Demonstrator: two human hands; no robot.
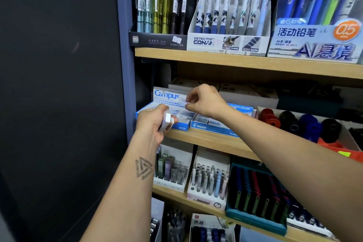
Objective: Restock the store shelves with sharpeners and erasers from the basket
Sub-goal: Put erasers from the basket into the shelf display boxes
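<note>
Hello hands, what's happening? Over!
Left hand holds spare erasers. Right hand pinches one eraser over Campus box. Nothing blocking.

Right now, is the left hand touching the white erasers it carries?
Touching. The head view shows the left hand with fingers curled round the white erasers, in front of the Campus box.

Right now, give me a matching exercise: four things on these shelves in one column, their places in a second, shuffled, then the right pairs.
Things:
1. Campus eraser box
2. Detective Conan pen display
3. Pilot eraser box
4. erasers

Places:
A. top shelf, between a black and a blue pencil display
B. gripped in the left hand
C. middle shelf, far left, behind the right hand's fingertips
D. middle shelf, just right of the Campus box

Pairs: 1-C, 2-A, 3-D, 4-B
</note>
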